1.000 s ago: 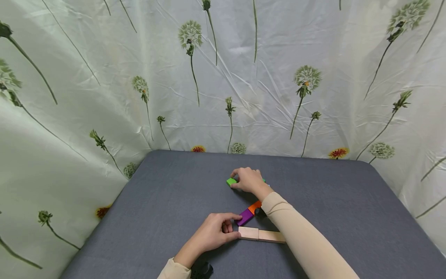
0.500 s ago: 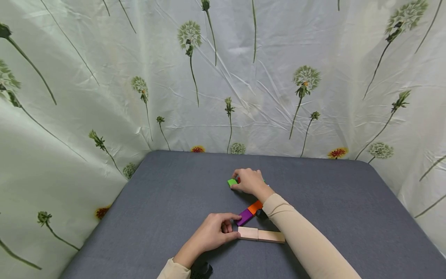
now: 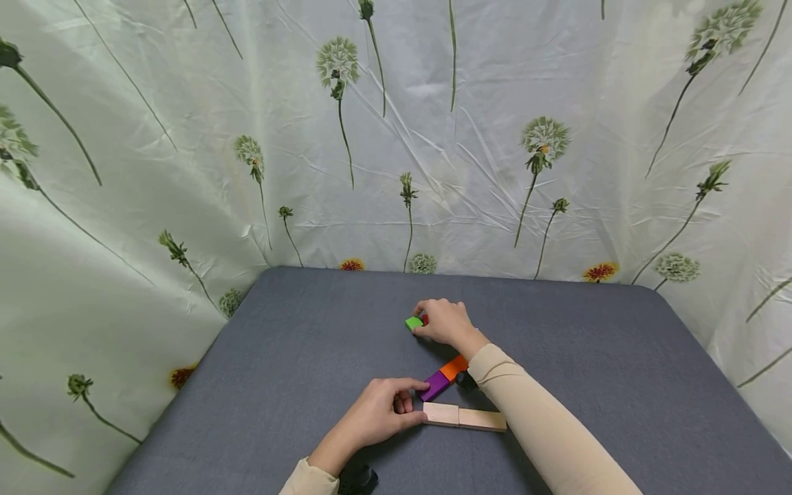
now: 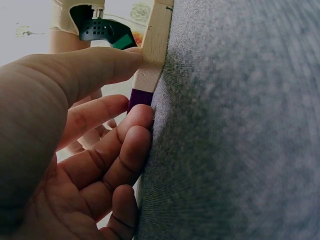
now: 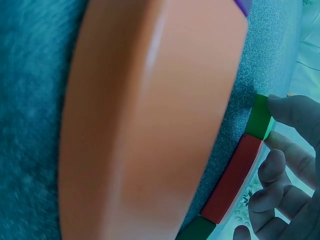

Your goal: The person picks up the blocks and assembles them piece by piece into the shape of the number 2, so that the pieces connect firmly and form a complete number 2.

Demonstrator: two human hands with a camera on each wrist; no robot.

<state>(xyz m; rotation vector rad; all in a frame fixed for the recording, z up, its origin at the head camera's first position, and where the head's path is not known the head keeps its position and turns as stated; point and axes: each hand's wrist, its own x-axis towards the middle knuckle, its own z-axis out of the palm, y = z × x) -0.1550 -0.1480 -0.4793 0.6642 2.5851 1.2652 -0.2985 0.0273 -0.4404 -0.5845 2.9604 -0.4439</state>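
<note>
My right hand (image 3: 442, 320) pinches a bright green block (image 3: 413, 323) between thumb and index finger at the far end of a row. Against that block lies a red block (image 5: 232, 180), then a dark green block (image 5: 197, 229), both mostly hidden by the hand in the head view. My left hand (image 3: 377, 412) is low on the table; its index fingertip touches a purple block (image 3: 435, 386) and its thumb touches the end of a plain wooden block (image 3: 441, 414). Its other fingers are loosely curled. An orange block (image 3: 454, 366) adjoins the purple one.
A second plain wooden block (image 3: 482, 420) lies end to end with the first. The blocks lie on a grey cloth-covered table (image 3: 297, 357). Behind it hangs a pale curtain (image 3: 470, 151) with dandelion prints. A black wrist device (image 3: 357, 479) is under the left wrist.
My right hand and the bright green block have shifted slightly to the right, and some red shows beside the block. The left hand has stayed in place.
</note>
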